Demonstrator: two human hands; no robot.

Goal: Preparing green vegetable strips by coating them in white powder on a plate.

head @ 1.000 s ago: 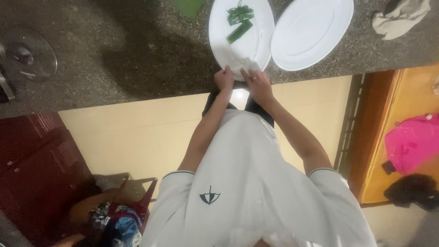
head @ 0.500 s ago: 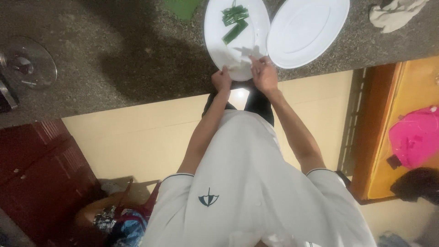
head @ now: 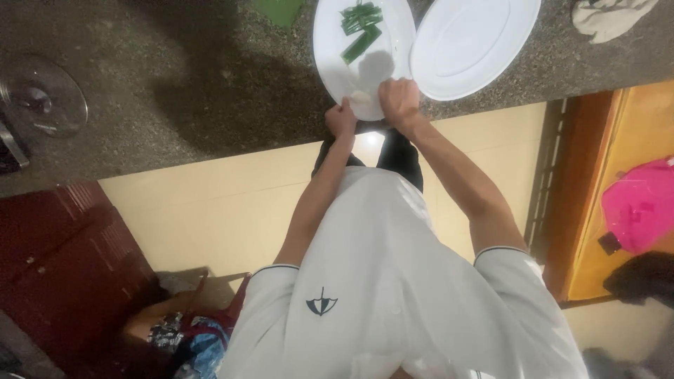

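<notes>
Head view looks straight down past a white short-sleeved shirt (head: 393,295) to a dark speckled stone counter (head: 196,77) along the far side of the scene. The left hand (head: 342,119) rests at the near rim of a white oval plate (head: 330,49), fingers curled at the edge; whether it pinches the rim or only touches it cannot be told. The right hand (head: 399,98) is clenched into a fist over the plate's near right part, just beside a small pale lump (head: 359,96) on the plate; what the fist encloses, if anything, is hidden. Green cut vegetable strips (head: 359,27) lie on the plate's far part, its far rim cut off by the frame. A second white oval plate (head: 477,42) touches or overlaps the first on the right. A crumpled pale cloth (head: 611,17) lies far right, a clear glass lid (head: 43,98) far left, and a green scrap (head: 279,8) is cut off at the top. A pink bag (head: 639,203) sits right.
</notes>
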